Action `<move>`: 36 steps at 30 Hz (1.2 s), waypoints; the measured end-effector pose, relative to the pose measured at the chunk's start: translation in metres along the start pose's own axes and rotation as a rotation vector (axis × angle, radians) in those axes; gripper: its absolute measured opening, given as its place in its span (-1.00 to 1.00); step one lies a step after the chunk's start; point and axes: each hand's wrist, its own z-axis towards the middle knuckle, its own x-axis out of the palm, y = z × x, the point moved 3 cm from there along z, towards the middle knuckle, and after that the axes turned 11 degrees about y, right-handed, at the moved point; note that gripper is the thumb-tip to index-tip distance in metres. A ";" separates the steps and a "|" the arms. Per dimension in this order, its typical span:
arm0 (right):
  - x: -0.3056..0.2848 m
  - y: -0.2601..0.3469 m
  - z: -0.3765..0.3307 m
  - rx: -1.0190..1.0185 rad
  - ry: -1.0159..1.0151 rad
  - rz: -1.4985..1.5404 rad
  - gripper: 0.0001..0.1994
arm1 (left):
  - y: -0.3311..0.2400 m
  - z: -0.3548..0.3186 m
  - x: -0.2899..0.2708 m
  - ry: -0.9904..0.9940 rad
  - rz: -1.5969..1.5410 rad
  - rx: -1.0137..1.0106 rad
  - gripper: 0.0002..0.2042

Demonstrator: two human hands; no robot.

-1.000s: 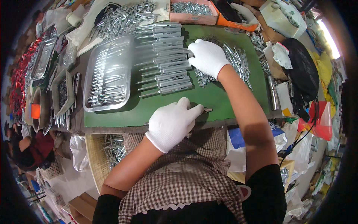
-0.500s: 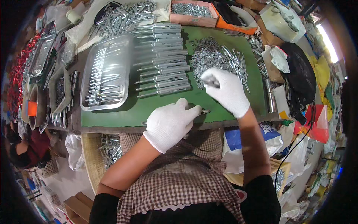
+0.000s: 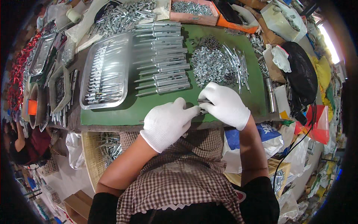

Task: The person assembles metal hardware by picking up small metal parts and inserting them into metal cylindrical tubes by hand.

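Observation:
Both my hands wear white knit gloves and meet above the near edge of a green mat (image 3: 108, 117). My left hand (image 3: 166, 121) is closed around a slim metal rod (image 3: 201, 112), whose end shows past the fingertips. Pinched in my right hand (image 3: 226, 106) is a small dark metal piece (image 3: 203, 100), held right at the rod's end. The fingers hide whether the two touch. Beyond the right hand lies a heap of small silver metal fittings (image 3: 209, 67), with loose long pins (image 3: 236, 69) beside it. Farther left, grey metal tubes with thin rods (image 3: 171, 83) lie in a row.
A clear plastic tray (image 3: 125, 91) of thin rods sits on the mat's left. At the back are a pile of metal sleeves (image 3: 123, 16) and a pink box (image 3: 194, 18) of small parts. A metal cylinder (image 3: 270, 95) lies right of the mat. Another person (image 3: 28, 143) is at far left.
My right hand has come from the fittings heap down and toward me, to the rod's end at my left fingertips. My left hand has barely shifted and keeps its hold.

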 end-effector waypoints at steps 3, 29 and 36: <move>0.007 0.005 -0.009 0.045 -0.011 -0.094 -0.82 | 0.000 -0.001 0.001 0.008 -0.008 -0.012 -0.71; 0.000 -0.018 0.011 0.325 -0.448 -0.108 -0.84 | -0.009 -0.003 0.003 -0.004 -0.042 -0.087 -0.77; 0.009 -0.005 -0.013 0.222 -0.387 0.025 -0.88 | -0.008 -0.003 0.003 -0.013 -0.033 -0.085 -0.76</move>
